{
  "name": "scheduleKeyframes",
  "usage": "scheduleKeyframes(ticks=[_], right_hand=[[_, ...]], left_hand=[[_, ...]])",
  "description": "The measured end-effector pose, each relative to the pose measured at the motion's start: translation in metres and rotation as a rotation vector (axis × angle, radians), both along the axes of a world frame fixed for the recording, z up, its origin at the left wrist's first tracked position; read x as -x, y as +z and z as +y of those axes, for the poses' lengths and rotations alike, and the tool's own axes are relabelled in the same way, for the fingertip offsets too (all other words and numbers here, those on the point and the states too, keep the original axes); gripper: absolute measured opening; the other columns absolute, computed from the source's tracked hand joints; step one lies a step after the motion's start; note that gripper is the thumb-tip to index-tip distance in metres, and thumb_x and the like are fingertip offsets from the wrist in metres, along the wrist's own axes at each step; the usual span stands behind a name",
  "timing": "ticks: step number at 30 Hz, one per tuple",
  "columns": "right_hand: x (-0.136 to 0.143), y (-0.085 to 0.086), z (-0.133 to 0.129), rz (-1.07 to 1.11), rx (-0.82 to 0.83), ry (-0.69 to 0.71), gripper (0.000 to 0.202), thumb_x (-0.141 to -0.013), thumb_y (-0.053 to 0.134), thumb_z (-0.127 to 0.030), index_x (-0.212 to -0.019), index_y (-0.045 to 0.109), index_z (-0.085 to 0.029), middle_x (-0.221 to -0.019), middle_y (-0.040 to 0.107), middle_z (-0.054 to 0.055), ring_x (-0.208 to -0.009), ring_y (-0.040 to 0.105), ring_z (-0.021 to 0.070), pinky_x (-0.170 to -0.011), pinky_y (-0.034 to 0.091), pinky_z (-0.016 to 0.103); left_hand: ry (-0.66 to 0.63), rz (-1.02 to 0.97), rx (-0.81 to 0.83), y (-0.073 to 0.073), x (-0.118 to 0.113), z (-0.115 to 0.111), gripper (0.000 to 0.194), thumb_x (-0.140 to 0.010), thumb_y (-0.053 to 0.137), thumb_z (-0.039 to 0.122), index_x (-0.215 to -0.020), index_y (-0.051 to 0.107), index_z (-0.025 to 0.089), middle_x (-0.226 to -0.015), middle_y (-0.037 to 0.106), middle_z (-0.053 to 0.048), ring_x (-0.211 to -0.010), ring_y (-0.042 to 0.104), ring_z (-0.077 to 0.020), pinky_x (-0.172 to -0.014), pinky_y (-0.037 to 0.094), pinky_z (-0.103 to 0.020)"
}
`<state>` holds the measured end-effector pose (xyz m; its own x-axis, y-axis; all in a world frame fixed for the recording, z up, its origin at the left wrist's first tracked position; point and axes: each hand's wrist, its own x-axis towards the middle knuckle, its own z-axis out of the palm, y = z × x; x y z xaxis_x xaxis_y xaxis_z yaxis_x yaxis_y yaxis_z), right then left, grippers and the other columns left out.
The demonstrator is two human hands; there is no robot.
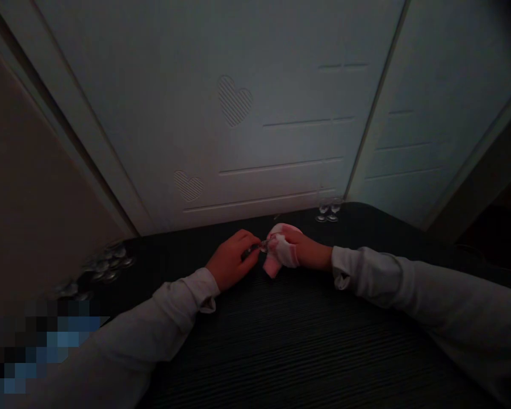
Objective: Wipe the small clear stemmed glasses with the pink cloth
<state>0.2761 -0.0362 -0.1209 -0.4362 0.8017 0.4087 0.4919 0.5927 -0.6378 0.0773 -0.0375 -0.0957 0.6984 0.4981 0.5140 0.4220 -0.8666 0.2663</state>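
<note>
Here we are at the dark surface [259, 346], and both hands are together just past its middle, close to the pale panel [145, 85] behind. The left hand [233, 260] has its fingers curled inward, closed on a small glass [264, 246] that catches a glint right between the two hands; a darker, rounded edge shows by the thumb, though in this dim light it's hard to tell which part of the glass that is. Over to the right hand [309, 248], and it's wrapped into a pink-and-white cloth [286, 253], gripping it bunched against the glass, one pink end hanging down towards the surface. Both arms reach in from the lower corners, in light sleeves [378, 278] gathered at the wrists. Beyond the right hand, near the back edge, two stemmed glasses [333, 210] stand upright side by side, just in front of the panel. Way out on the left, well apart from the hands, there's a cluster of glassware [111, 264], blurred and crowded together. And up on the panel, two striped hearts [235, 102] sit beside a run of grooved lines.
</note>
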Motion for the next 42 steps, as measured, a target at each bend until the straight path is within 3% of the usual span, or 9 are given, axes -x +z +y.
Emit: scheduleKeyframes(ticks=[6, 13, 17, 20, 26, 34, 42], right_hand=[[0.002, 0.007, -0.005, -0.035, 0.048, 0.009, 0.027, -0.083, 0.041, -0.032, -0.069, 0.057, -0.015, -0.068, 0.057, 0.002, -0.069, 0.054, 0.0156, -0.072, 0.042, 0.031], [0.003, 0.011, -0.012, 0.007, 0.051, -0.009, 0.024, -0.082, 0.042, -0.03, -0.072, 0.057, -0.015, -0.069, 0.056, 0.002, -0.072, 0.054, 0.0155, -0.073, 0.041, 0.029], [0.004, 0.014, -0.014, 0.014, 0.087, -0.023, 0.022, -0.081, 0.041, -0.028, -0.073, 0.056, -0.015, -0.07, 0.055, 0.002, -0.068, 0.053, 0.0149, -0.066, 0.042, 0.028], [0.005, 0.019, -0.016, -0.046, 0.028, -0.049, 0.021, -0.081, 0.04, -0.025, -0.071, 0.055, -0.015, -0.068, 0.053, 0.002, -0.067, 0.051, 0.015, -0.065, 0.04, 0.029], [0.007, 0.022, -0.016, -0.196, -0.144, -0.089, 0.015, -0.076, 0.042, -0.022, -0.066, 0.051, -0.016, -0.067, 0.051, 0.002, -0.065, 0.045, 0.0151, -0.065, 0.036, 0.03], [0.006, 0.019, -0.013, -0.243, -0.182, -0.182, 0.008, -0.074, 0.047, -0.023, -0.069, 0.049, -0.017, -0.069, 0.052, 0.002, -0.065, 0.044, 0.0148, -0.066, 0.033, 0.029], [0.005, 0.018, -0.012, -0.218, -0.16, -0.167, 0.007, -0.073, 0.045, -0.021, -0.075, 0.049, -0.015, -0.074, 0.054, 0.004, -0.068, 0.045, 0.0156, -0.067, 0.033, 0.029]], left_hand=[[0.007, 0.0, 0.003, 0.001, -0.001, 0.0, 0.012, -0.081, 0.045, 0.016, -0.088, 0.055, 0.015, -0.088, 0.053, -0.006, -0.081, 0.052, -0.0156, -0.071, 0.046, -0.031], [0.004, -0.047, 0.041, 0.001, -0.001, 0.0, 0.011, -0.08, 0.047, 0.017, -0.087, 0.056, 0.017, -0.088, 0.054, -0.005, -0.08, 0.053, -0.0157, -0.071, 0.046, -0.031], [0.05, -0.145, 0.172, 0.002, 0.001, 0.004, 0.017, -0.08, 0.048, 0.022, -0.094, 0.056, 0.018, -0.091, 0.056, -0.005, -0.081, 0.053, -0.0158, -0.07, 0.045, -0.031], [0.152, -0.26, 0.376, 0.001, 0.001, 0.012, 0.024, -0.082, 0.044, 0.03, -0.098, 0.056, 0.016, -0.09, 0.057, -0.004, -0.07, 0.054, -0.0132, -0.063, 0.045, -0.029], [0.107, -0.371, 0.735, -0.002, 0.0, 0.024, 0.041, -0.083, 0.033, 0.047, -0.076, 0.057, 0.014, -0.064, 0.057, -0.001, -0.055, 0.051, -0.0112, -0.053, 0.041, -0.025], [0.11, -0.39, 0.823, 0.003, 0.001, 0.023, 0.032, -0.079, 0.043, 0.041, -0.08, 0.06, 0.014, -0.052, 0.055, 0.002, -0.05, 0.051, -0.011, -0.052, 0.038, -0.024], [0.092, -0.431, 0.855, 0.0, 0.001, 0.026, 0.025, -0.078, 0.045, 0.035, -0.083, 0.059, 0.015, -0.056, 0.057, 0.002, -0.053, 0.051, -0.0109, -0.052, 0.036, -0.024]])
